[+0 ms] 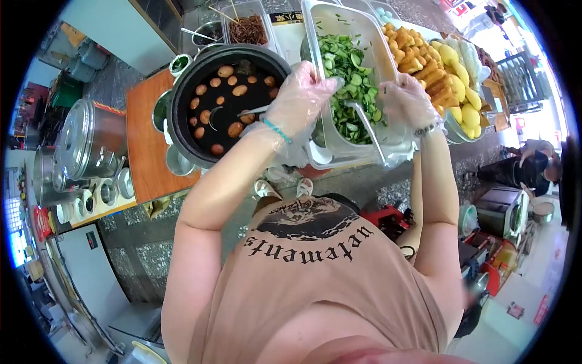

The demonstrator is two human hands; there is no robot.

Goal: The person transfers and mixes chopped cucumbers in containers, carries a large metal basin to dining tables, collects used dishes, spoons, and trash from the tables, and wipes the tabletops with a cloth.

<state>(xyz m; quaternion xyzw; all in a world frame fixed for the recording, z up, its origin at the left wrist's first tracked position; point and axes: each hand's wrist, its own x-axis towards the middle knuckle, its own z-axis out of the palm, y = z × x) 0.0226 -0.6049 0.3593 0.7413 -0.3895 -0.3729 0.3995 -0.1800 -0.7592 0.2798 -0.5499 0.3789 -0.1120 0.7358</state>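
- Right up close, it's the brown sleeveless shirt (303, 279), dark print across the chest, the person's two arms reaching forward past it!
- Over to the left, the wooden table (147, 136) shows its reddish-brown top.
- And there's the black pot (177, 115), wide and round, brimming with dark liquid, just left of the centre.
- Straight ahead, the clear plastic tub (318, 24), the star of the show, sits between and below the two hands.
- Far left, a tall metal pot (85, 142), lid on.
- Out on the right, golden fried dough (424, 60) in a heap, smooth yellow pieces (470, 115) beside it.
- Inside the tub, chopped green vegetable (348, 64), cucumber by the look of it!
- Here's the left hand (306, 100), in a clear glove at the tub's left side, fingers bent inward; whether they grip anything, one cannot tell.
- Opposite, the right hand (413, 100), gloved too, by the tub's right side, fingers curled and blurred; again, no telling if they hold something.
- A metal spoon (370, 130) leans in the greens, handle toward the person.
- And the little ones: brown eggs (235, 129) dotting that dark liquid!
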